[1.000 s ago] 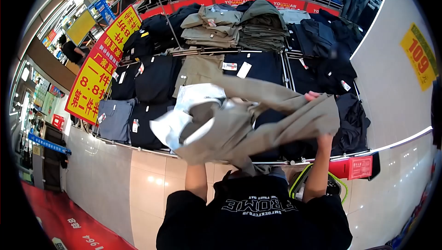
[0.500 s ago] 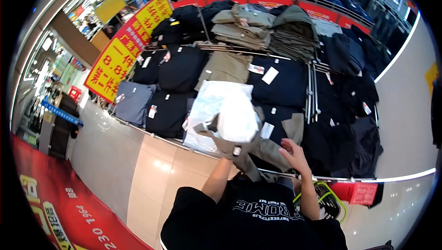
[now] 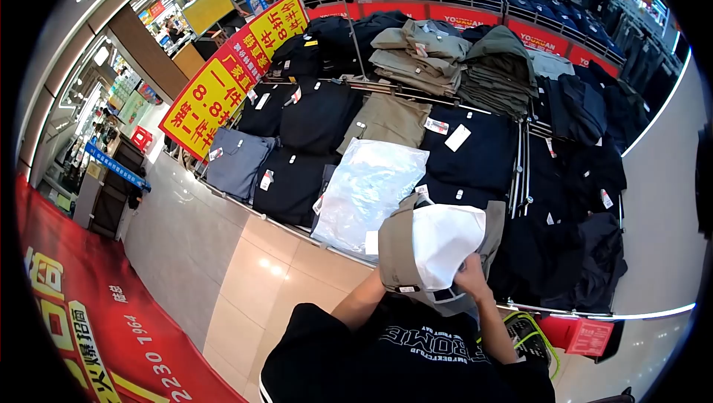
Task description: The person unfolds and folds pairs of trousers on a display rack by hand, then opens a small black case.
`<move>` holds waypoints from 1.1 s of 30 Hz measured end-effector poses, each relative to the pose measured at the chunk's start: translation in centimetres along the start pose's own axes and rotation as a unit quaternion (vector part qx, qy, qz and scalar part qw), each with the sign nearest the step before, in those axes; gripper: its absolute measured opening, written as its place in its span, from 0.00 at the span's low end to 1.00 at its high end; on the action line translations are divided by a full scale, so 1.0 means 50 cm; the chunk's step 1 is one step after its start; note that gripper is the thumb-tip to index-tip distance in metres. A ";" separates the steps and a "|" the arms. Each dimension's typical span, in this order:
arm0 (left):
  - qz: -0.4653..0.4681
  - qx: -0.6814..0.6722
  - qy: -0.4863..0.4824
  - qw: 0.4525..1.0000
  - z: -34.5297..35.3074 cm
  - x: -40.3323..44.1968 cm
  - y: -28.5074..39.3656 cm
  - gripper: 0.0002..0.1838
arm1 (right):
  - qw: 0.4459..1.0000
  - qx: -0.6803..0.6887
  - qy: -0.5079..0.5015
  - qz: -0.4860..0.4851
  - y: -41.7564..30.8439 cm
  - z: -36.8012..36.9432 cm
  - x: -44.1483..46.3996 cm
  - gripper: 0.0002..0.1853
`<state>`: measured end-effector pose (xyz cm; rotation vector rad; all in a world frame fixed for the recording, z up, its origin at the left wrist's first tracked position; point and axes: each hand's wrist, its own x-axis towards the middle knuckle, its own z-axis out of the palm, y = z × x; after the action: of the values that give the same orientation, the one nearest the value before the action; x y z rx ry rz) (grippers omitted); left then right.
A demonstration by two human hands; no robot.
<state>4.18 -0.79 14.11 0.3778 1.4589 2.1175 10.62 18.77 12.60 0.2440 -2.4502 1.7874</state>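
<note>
A pair of khaki trousers (image 3: 398,243) is held up in front of my body, bunched, with a white sheet (image 3: 448,239) spread across its opening. Whether that white piece is paper or lining I cannot tell. My left hand (image 3: 379,283) supports the trousers from the left, its fingers hidden behind the cloth. At the lower right edge of the white piece, my right hand (image 3: 469,274) is closed with curled fingers on the garment. Just beyond lies a clear plastic bag (image 3: 371,187) on the display table, with a small white tag at its near end.
Folded black trousers (image 3: 469,143), grey ones (image 3: 236,163) and khaki stacks (image 3: 420,54) fill the display, divided by metal rails. A yellow-red price sign (image 3: 212,98) stands at left. A green-rimmed basket (image 3: 531,338) sits below right; a red banner (image 3: 82,306) is at lower left.
The trousers and white piece have come nearer my body and to the right, off the plastic bag. My right hand, apart with spread fingers before, has closed on the garment.
</note>
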 end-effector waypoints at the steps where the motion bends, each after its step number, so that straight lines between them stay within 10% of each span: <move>1: 0.001 -0.003 0.017 1.000 -0.006 -0.001 0.000 0.18 | 1.000 -0.021 0.000 0.004 0.028 0.017 -0.014 0.20; 9: 0.029 -0.045 0.149 0.987 -0.052 -0.002 -0.001 0.17 | 0.969 -0.140 0.192 -0.063 0.011 0.111 -0.070 0.30; 13: 0.061 -0.056 0.204 0.975 -0.075 0.013 0.007 0.17 | 0.976 -0.130 0.035 -0.173 -0.012 0.084 -0.044 0.28; 16: 0.073 -0.063 0.234 0.968 -0.086 0.016 0.012 0.16 | 0.990 -0.053 -0.123 -0.043 0.024 0.112 -0.045 0.32; 26: 0.102 -0.064 0.290 0.949 -0.124 0.006 0.024 0.15 | 0.969 0.046 -0.190 -0.151 -0.092 0.119 -0.015 0.38; 33: 0.139 -0.046 0.332 0.932 -0.173 0.004 0.042 0.14 | 0.991 -0.035 -0.104 0.080 0.047 0.198 -0.067 0.32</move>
<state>-0.96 -7.95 12.77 -0.2162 1.7249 2.6944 13.62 10.31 6.77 0.2449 -2.7440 1.8148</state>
